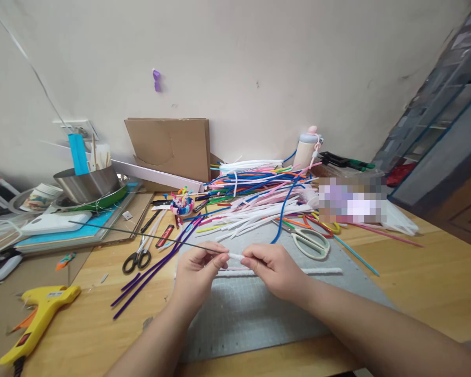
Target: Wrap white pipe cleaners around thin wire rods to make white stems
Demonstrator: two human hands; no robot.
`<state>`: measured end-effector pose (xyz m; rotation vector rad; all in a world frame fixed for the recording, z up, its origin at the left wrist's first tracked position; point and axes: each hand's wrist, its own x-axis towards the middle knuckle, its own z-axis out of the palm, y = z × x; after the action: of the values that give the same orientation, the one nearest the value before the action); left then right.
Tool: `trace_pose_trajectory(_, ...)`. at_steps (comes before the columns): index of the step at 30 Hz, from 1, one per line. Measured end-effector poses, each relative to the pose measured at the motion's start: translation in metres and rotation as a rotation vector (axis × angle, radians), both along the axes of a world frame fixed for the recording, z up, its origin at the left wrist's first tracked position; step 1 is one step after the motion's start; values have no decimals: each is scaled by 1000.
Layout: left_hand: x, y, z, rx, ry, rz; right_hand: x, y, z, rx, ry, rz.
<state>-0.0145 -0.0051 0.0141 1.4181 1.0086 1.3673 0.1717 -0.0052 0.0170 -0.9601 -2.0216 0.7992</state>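
Note:
Between both hands, over the grey cutting mat [255, 324], is a short white fuzzy piece [236, 257]. My left hand [200, 267] pinches its left end, and a long thin dark stem [141, 232] runs out from these fingers to the upper left. My right hand [272, 267] is closed on the right end of the white piece. Behind the hands, a white pipe cleaner [324, 271] lies across the mat. A blue pipe cleaner [283, 207] curves down behind my right hand. Purple pipe cleaners [157, 269] rest left of my left hand.
Black-handled scissors [136, 261] and a yellow glue gun [43, 317] lie left. White-handled scissors [311, 243] lie right of the hands. Behind are piled pipe cleaners [259, 214], cardboard [172, 149], a bottle [305, 152] and a metal bowl [87, 186].

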Motion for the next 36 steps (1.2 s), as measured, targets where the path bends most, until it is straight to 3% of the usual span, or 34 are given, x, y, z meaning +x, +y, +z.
trace_pose_trajectory(6, -3, 0, 11, -76, -14, -145, 0, 5, 4, -693, 289, 236)
trace_pose_trajectory(10, -4, 1, 16, -92, 39, -201, 1, 6, 6, -898, 372, 287)
trace_pose_trajectory(17, -7, 3, 13, -83, 171, -202, -1, 5, 5, -793, 322, 205)
trace_pose_trajectory(31, -6, 2, 11, -17, 347, -134, -4, 5, 2, -804, 310, 208)
trace_pose_trajectory(33, -4, 1, 11, -3, 368, -101, -7, 4, -1, -732, 287, 183)
trace_pose_trajectory(36, -1, -1, 8, -21, 386, -57, -9, 0, -7, -414, 203, 66)
